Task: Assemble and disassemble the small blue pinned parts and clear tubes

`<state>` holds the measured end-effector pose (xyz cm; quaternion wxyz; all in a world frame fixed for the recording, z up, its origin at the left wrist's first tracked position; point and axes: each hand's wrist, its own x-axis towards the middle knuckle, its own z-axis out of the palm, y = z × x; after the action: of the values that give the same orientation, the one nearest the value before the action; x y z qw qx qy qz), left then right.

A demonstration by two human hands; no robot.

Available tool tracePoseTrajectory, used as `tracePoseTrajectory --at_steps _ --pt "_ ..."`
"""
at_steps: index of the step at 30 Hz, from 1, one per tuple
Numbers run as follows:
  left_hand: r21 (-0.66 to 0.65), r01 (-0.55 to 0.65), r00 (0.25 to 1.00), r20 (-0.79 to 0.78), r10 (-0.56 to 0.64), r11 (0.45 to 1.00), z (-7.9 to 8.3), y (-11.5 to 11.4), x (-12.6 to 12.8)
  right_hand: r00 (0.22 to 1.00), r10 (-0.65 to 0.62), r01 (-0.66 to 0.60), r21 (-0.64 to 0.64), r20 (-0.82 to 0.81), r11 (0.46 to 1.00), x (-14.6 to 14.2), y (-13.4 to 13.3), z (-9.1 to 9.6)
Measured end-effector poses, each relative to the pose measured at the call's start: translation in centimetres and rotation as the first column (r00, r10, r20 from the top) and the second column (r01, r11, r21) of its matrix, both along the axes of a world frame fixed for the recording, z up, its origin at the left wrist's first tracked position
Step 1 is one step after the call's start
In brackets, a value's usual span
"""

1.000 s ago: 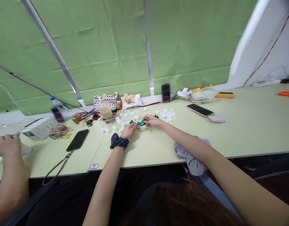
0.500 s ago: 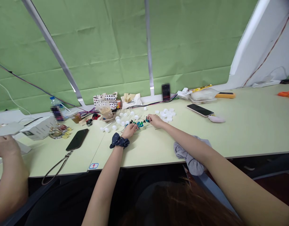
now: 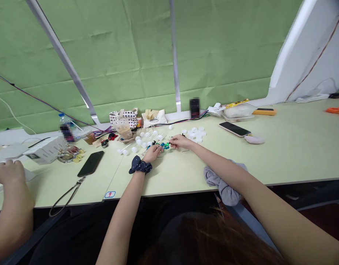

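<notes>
Both my arms reach far across the pale green table [image 3: 282, 154]. My left hand [image 3: 153, 152], with a dark blue scrunchie [image 3: 140, 165] on its wrist, rests with curled fingers on a small pile of green, blue and black parts [image 3: 164, 145]. My right hand [image 3: 180, 141] is closed in a pinch at the right side of that pile; what it pinches is too small to name. Clear tubes with white caps [image 3: 143, 142] lie just behind my left hand, and a cluster of loose white caps [image 3: 195, 134] lies beyond my right hand.
A black phone with a strap [image 3: 91, 163] lies left, another phone [image 3: 235, 129] right. A grey cloth [image 3: 223, 184] hangs over the front edge under my right forearm. A drink cup [image 3: 123, 129], pouches, a bottle [image 3: 66, 129] and a white box [image 3: 46, 149] stand behind. Another person's hand [image 3: 7, 172] is far left.
My right hand went out to the right of the pile and came back to its edge. My left hand stayed on the parts. The other person's hand shifted slightly.
</notes>
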<state>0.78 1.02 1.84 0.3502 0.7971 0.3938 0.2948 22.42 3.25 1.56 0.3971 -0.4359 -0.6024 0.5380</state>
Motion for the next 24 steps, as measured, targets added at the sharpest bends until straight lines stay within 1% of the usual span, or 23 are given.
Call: tracePoseTrajectory --at_steps 2,4,6,7,9,10,12,13,15,17,21,22,24 --pt "-0.004 -0.009 1.000 0.014 0.009 1.000 0.0 0.0 0.0 0.992 0.043 -0.047 -0.026 -0.123 0.999 0.1 -0.2 0.0" --pt "-0.003 -0.007 1.000 0.021 0.007 1.000 0.0 0.0 0.1 0.986 0.046 -0.056 -0.054 -0.161 0.997 0.1 -0.1 -0.1" --pt "0.001 -0.005 1.000 0.019 0.005 1.000 -0.1 0.0 0.1 0.991 0.006 -0.012 -0.048 -0.133 0.999 -0.1 0.1 -0.3" --pt "0.005 -0.013 1.000 0.018 0.013 1.000 -0.2 0.1 0.1 0.994 -0.030 0.028 -0.024 -0.104 0.999 -0.2 0.3 -0.5" --pt "0.032 -0.061 0.998 0.027 0.060 0.998 -0.4 0.4 0.0 0.989 -0.148 0.147 0.051 0.000 0.988 0.0 0.8 -0.7" --pt "0.061 -0.098 0.995 0.035 0.096 0.993 -0.5 0.5 -0.1 0.972 -0.221 0.212 0.102 0.082 0.972 0.2 1.0 -0.9" --pt "0.145 -0.186 0.982 0.046 0.181 0.972 -0.6 0.9 -0.3 0.889 -0.370 0.310 0.242 0.268 0.920 0.8 1.4 -1.1" --pt "0.190 -0.235 0.972 0.045 0.231 0.953 -0.6 1.1 -0.4 0.834 -0.431 0.330 0.314 0.344 0.890 1.2 1.6 -1.2" --pt "0.255 -0.324 0.944 0.022 0.330 0.911 -0.6 1.3 -0.7 0.750 -0.506 0.332 0.419 0.427 0.845 1.8 1.9 -1.4" --pt "0.287 -0.386 0.915 -0.002 0.404 0.877 -0.4 1.4 -1.0 0.703 -0.546 0.335 0.465 0.456 0.819 2.2 2.0 -1.6" --pt "0.344 -0.464 0.866 -0.017 0.499 0.817 -0.1 1.1 -1.3 0.613 -0.608 0.334 0.531 0.505 0.779 2.0 1.9 -1.8" --pt "0.355 -0.486 0.848 -0.030 0.529 0.798 -0.1 1.1 -1.4 0.599 -0.614 0.322 0.546 0.515 0.773 1.8 1.8 -1.8" --pt "0.369 -0.526 0.806 -0.070 0.587 0.767 -0.1 1.0 -1.5 0.594 -0.603 0.275 0.570 0.532 0.774 1.2 1.6 -1.9"
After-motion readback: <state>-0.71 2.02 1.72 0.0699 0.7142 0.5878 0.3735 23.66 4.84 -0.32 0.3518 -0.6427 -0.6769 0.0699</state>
